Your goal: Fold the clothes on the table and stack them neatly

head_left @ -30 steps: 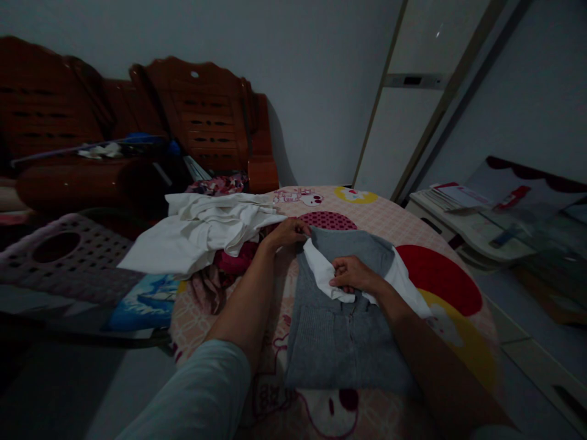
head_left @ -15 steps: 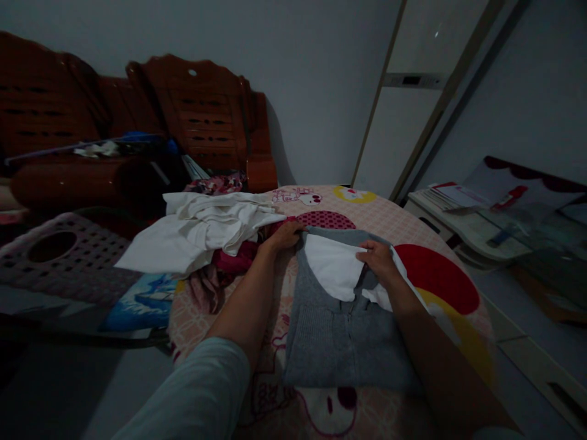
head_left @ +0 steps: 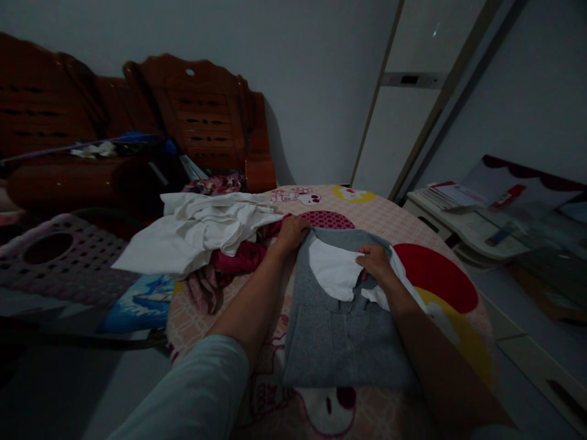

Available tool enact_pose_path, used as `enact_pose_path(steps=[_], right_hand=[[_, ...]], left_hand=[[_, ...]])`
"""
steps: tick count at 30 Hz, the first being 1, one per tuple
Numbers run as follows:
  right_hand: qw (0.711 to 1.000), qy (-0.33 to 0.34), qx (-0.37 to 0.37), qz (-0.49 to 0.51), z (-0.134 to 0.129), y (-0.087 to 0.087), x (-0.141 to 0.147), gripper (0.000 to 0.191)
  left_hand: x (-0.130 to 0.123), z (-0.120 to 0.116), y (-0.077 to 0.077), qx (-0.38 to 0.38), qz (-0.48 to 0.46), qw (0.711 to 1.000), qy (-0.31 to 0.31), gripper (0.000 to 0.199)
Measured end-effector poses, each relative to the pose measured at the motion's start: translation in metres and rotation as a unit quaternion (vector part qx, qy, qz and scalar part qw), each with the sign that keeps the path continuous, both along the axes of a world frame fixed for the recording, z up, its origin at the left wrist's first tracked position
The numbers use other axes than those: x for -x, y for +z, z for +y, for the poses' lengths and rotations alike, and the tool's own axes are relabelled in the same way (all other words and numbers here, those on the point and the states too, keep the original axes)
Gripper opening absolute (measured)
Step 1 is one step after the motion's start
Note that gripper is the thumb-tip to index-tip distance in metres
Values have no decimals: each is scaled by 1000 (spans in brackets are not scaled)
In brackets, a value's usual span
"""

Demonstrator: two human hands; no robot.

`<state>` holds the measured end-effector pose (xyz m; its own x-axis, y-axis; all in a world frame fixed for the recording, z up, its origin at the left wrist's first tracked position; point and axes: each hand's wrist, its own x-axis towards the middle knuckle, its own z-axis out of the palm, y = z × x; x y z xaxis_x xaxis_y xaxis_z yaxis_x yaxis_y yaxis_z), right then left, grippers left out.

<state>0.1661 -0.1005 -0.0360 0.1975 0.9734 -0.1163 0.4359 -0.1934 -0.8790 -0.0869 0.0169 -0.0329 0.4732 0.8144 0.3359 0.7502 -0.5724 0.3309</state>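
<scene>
A grey knit garment (head_left: 321, 348) with ribbing and a zip lies folded on the round table, and a white cloth piece (head_left: 332, 269) shows in its upper part. My left hand (head_left: 293, 234) is closed on the garment's far left corner. With fingers pinched, my right hand (head_left: 375, 261) grips the edge of the white cloth piece near the garment's middle. Left of my left hand lies a heap of white clothing (head_left: 202, 229), resting over dark pink clothing (head_left: 238, 258).
A patterned cloth covers the table (head_left: 408, 214). To the left are a woven plastic basket (head_left: 96, 263) and a blue printed bag or cushion (head_left: 142, 302). Wooden chairs (head_left: 197, 116) stand behind. A low cabinet (head_left: 463, 226) with papers is at right.
My left hand has shifted slightly right and inward along the garment's far corner, drawing that corner in a little. My right hand stays nearly in place on the white cloth.
</scene>
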Motion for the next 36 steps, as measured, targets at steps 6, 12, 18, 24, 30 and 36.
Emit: enact_pose_path(steps=[6, 12, 18, 24, 30, 36], right_hand=[[999, -20, -32, 10, 1, 0, -5, 11], [981, -4, -77, -176, 3, -4, -4, 13], [979, 21, -65, -192, 2, -2, -4, 11], [982, 18, -71, -172, 0, -2, -4, 10], [976, 21, -90, -195, 3, -7, -4, 10], [972, 28, -94, -212, 6, -11, -6, 14]], left_hand=[[2, 1, -6, 4, -24, 999, 22, 18], [7, 3, -16, 38, -56, 996, 64, 32], [6, 9, -17, 100, -93, 984, 110, 49], [0, 16, -22, 172, -317, 931, 59, 48], [7, 12, -20, 110, -219, 953, 177, 26], [-3, 10, -13, 131, -141, 966, 172, 32]])
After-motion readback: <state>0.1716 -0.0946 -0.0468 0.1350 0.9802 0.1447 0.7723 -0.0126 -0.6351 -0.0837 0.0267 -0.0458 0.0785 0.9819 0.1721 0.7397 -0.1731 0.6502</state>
